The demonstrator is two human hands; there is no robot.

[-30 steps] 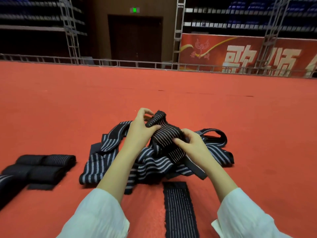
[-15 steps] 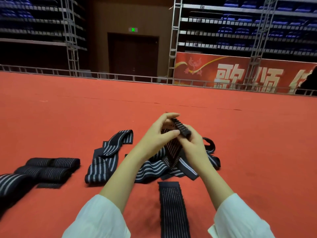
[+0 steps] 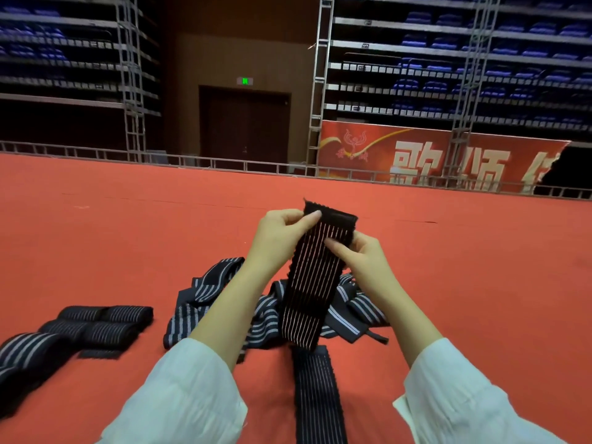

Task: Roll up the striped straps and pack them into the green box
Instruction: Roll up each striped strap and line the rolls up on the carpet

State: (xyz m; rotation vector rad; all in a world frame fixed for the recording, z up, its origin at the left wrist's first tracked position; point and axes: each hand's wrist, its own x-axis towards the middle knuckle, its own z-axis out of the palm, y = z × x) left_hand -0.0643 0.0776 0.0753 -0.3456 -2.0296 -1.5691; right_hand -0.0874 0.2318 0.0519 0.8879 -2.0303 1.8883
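Over red carpeted floor (image 3: 128, 238), left hand (image 3: 282, 240) and right hand (image 3: 363, 256) pinch a black pinstriped elastic strap (image 3: 315, 283); apparently blue tiered seats (image 3: 541, 27) behind.

The left forearm (image 3: 230, 302) and right forearm (image 3: 405, 304) reach forward out of loose white sleeves (image 3: 179, 389), bare up to the wrists, and converge in front of the body. The left hand (image 3: 282, 233) is the higher one, its thumb laid on the near face of a black elastic strap with thin pale stripes (image 3: 315, 280) at the top left corner, fingers curled behind. The right hand (image 3: 363, 256) sits just lower at the right edge, thumb pressed across the front, fingers wrapped behind.
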